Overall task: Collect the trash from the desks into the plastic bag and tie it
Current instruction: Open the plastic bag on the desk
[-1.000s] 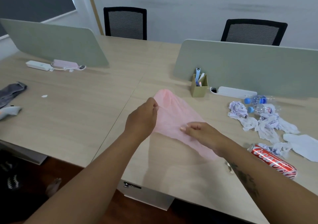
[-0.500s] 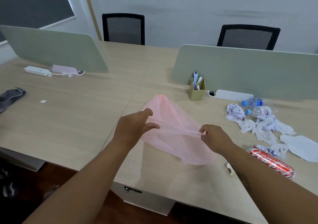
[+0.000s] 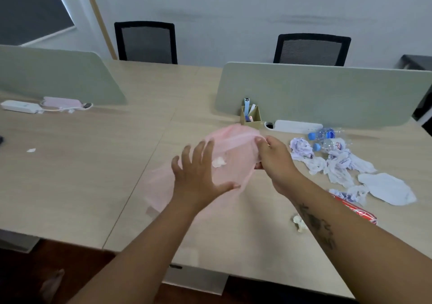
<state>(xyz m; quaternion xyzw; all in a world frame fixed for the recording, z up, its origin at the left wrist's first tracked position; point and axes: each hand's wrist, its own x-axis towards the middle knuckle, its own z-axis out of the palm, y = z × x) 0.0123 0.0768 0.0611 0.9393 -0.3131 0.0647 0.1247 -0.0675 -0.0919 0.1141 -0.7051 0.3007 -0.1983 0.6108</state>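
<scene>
A thin pink plastic bag (image 3: 230, 144) is held up over the desk (image 3: 81, 175), its mouth spread. My left hand (image 3: 198, 177) has its fingers splayed straight against the bag's near side. My right hand (image 3: 272, 157) grips the bag's rim at the right. Right of the bag lie crumpled white papers (image 3: 336, 165), two clear bottles with blue caps (image 3: 329, 140) and a red soda can (image 3: 357, 212), partly hidden by my right forearm. A small paper wad (image 3: 299, 222) lies near that forearm. A tiny white scrap (image 3: 30, 150) lies on the left desk.
Green divider panels (image 3: 315, 93) stand along the back of both desks. A pen holder (image 3: 251, 116) and a white power strip (image 3: 297, 126) sit behind the bag. Another power strip (image 3: 19, 106) and a pink device (image 3: 62, 101) lie far left. Two black chairs (image 3: 146, 41) stand beyond.
The bag has been raised and its mouth widened. My left hand went from pinching the rim to splaying flat against the bag; my right hand moved up and keeps its grip.
</scene>
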